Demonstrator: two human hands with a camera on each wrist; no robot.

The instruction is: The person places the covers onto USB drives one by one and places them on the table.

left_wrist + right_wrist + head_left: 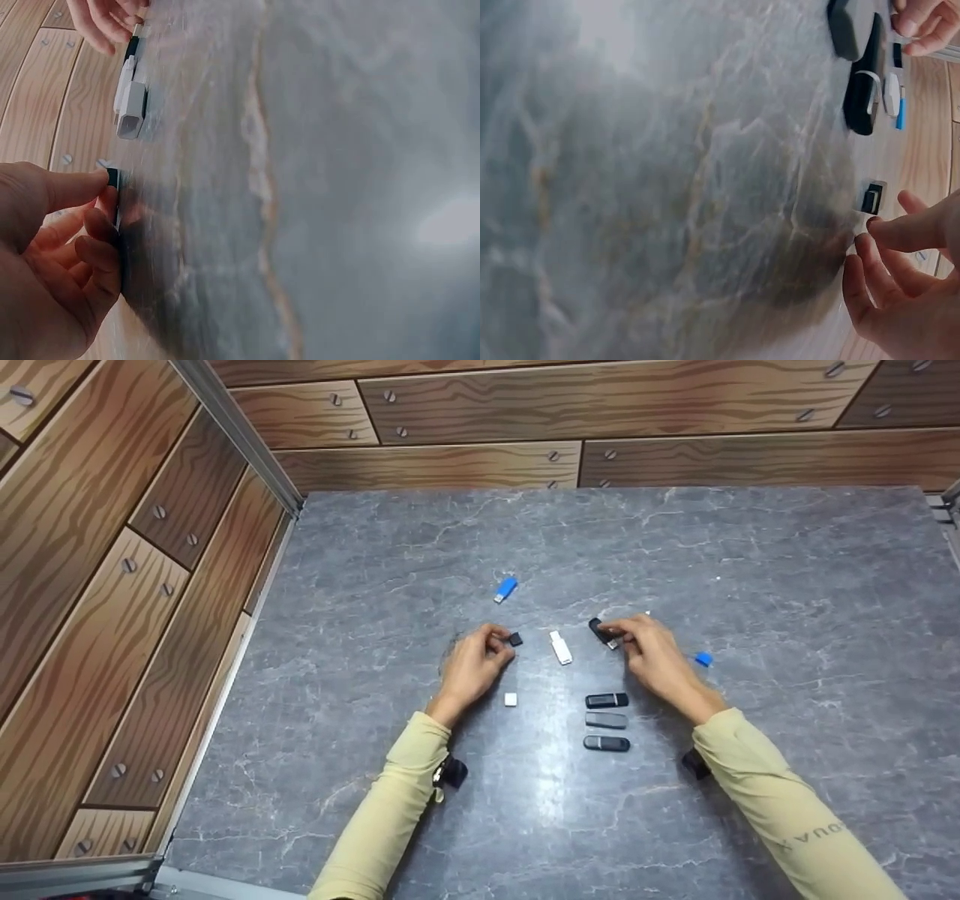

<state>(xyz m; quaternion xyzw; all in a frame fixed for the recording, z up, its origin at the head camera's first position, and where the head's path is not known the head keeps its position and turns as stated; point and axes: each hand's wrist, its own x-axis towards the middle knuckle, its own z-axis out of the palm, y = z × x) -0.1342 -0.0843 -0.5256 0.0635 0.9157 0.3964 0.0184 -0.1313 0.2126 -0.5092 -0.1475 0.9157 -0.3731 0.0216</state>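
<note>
My left hand point(474, 661) has its fingertips at a small black cap point(515, 639), which lies on the grey table. In the head view the thumb is apart from it; in the left wrist view the thumb partly covers it. To the right, my right hand point(654, 652) reaches over a black USB stick point(602, 633) with its metal plug bare, the index fingertip at its side. The right wrist view shows this stick just ahead of the fingers, not enclosed by them. Between the hands lies an uncapped white USB stick point(561, 648). A white cap point(511, 700) sits nearer me.
Farther off lies a blue USB stick point(506, 589); its blue cap point(703, 659) is right of my right hand. A black stick point(606, 700), a grey stick point(606, 721) and another black stick point(606, 744) lie in a column nearby. Wood-patterned panels point(480, 412) border the table.
</note>
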